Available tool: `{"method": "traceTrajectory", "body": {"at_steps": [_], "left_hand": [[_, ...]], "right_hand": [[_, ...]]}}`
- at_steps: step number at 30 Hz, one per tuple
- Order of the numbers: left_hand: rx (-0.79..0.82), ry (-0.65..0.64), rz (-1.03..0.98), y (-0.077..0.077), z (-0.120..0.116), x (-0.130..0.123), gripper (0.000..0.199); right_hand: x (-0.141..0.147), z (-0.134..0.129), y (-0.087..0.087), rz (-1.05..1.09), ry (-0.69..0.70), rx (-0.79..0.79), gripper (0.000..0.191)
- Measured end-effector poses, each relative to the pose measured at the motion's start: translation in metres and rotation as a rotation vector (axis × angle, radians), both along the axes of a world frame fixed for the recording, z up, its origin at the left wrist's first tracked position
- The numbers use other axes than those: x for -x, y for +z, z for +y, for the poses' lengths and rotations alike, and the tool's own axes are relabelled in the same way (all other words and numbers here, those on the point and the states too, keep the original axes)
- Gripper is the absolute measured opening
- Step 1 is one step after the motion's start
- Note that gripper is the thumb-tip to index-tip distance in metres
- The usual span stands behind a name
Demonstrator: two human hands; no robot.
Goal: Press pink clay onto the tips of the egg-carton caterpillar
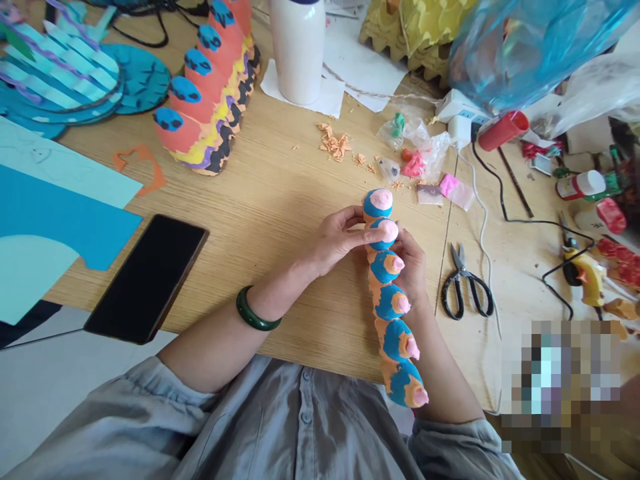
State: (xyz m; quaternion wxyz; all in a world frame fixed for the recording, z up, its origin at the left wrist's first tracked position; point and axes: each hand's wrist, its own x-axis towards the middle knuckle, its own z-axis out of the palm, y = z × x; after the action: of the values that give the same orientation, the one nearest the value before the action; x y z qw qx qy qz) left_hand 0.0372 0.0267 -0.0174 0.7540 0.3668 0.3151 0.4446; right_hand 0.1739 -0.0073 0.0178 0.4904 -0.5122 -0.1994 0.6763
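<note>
A long strip of several bumps [393, 302], orange at the base with blue and pink clay on top, lies between my hands and reaches down toward my lap. My left hand [340, 241] grips its upper end from the left, the thumb resting on the pink clay of the second bump. On the right side, my right hand [411, 263] holds the strip from behind and beside it; its fingers are partly hidden. The pink caps on the two top bumps look flatter and wider than the lower ones.
Black-handled scissors [465, 283] lie to the right, a phone [147, 279] to the left. A painted bumpy piece [210, 93], a white bottle [299, 50] and bagged clay [414, 162] are farther back. Cables [484, 227] run down the right side.
</note>
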Motion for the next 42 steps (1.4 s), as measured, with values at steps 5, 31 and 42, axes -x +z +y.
{"method": "traceTrajectory", "body": {"at_steps": [5,31,42], "left_hand": [[-0.033,0.033,0.021,-0.001,0.001,-0.001,0.050],[-0.058,-0.094,-0.115,0.018,-0.003,0.007,0.050],[-0.135,-0.069,-0.094,0.013,-0.001,0.007,0.054]], "right_hand": [[-0.001,0.001,-0.001,-0.022,-0.052,-0.026,0.038],[-0.002,-0.008,-0.003,-0.151,-0.114,-0.289,0.035],[-0.001,-0.015,0.001,-0.297,-0.116,-0.380,0.040]]}}
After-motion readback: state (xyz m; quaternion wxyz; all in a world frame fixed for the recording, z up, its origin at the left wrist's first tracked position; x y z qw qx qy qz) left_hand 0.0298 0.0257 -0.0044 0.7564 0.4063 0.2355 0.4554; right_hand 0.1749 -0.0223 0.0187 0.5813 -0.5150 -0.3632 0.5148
